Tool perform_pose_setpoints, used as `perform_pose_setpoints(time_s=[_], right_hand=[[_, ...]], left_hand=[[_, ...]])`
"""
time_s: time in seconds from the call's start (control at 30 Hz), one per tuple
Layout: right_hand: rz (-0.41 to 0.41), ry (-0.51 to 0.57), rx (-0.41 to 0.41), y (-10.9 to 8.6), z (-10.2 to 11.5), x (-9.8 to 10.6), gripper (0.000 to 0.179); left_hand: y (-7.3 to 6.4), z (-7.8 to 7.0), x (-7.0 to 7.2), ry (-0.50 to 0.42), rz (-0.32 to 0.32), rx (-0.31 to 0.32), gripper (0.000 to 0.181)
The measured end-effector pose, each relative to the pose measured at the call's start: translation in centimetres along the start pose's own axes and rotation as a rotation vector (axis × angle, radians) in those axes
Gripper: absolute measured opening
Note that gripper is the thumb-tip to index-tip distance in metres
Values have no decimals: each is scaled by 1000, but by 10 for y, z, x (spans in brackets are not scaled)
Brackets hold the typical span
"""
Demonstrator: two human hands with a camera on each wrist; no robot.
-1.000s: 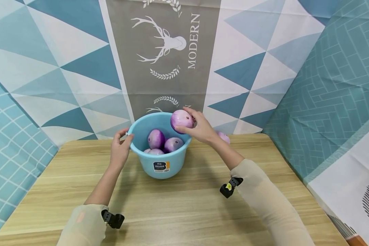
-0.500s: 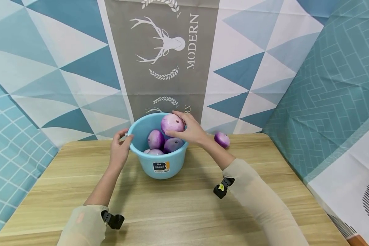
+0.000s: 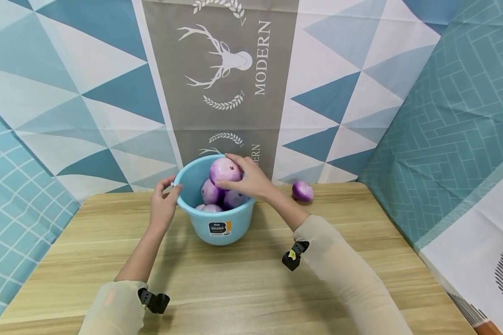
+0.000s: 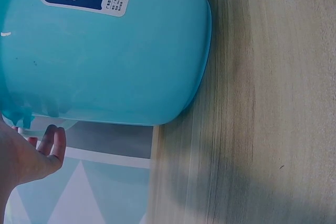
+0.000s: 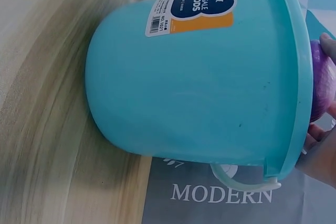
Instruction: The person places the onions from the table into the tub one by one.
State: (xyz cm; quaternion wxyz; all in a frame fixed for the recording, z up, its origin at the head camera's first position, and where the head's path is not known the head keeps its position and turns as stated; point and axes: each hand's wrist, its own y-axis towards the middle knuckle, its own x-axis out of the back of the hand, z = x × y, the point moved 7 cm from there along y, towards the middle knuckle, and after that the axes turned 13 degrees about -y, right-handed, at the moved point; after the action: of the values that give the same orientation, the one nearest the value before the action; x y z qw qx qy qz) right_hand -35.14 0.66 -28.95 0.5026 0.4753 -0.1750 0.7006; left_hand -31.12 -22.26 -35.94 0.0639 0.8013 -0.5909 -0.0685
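Observation:
A light blue bucket (image 3: pixel 241 228) stands upright on the table. At its left rim my left hand (image 3: pixel 163 207) holds on by the handle mount, its fingers curled beside the bucket wall in the left wrist view. My right hand (image 3: pixel 253 179) grips a purple onion (image 3: pixel 224 170) inside the bucket mouth, just above the other onions. Beneath it lie several more purple onions, among them one onion (image 3: pixel 212 191) at the middle and another onion (image 3: pixel 234 200) partly covered by my right hand. The right wrist view shows the held onion (image 5: pixel 321 85) at rim height; the bucket wall hides the rest.
One more purple onion (image 3: pixel 302 191) lies on the wooden table (image 3: pixel 234 288), right of the bucket near the back edge. A patterned cloth wall (image 3: pixel 327 93) rises directly behind the table. The bucket's pale handle (image 5: pixel 244 186) hangs down on the far side.
My right hand has moved left and down with its onion, from the bucket's right rim into its mouth. The onion on the table has come into full view. My left hand stays put.

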Motion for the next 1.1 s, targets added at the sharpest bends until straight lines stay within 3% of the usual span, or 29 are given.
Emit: perform_pose_setpoints(time_s=[0.53, 0.8, 1.1], right_hand=[[11, -48, 82, 10, 14, -12, 81], [39, -7, 105, 10, 16, -14, 82], [18, -13, 75, 7, 8, -9, 66]], left_hand=[[0, 0, 1, -13, -3, -7, 48], [0, 1, 1, -1, -6, -5, 48], [0, 1, 0, 2, -4, -2, 49]])
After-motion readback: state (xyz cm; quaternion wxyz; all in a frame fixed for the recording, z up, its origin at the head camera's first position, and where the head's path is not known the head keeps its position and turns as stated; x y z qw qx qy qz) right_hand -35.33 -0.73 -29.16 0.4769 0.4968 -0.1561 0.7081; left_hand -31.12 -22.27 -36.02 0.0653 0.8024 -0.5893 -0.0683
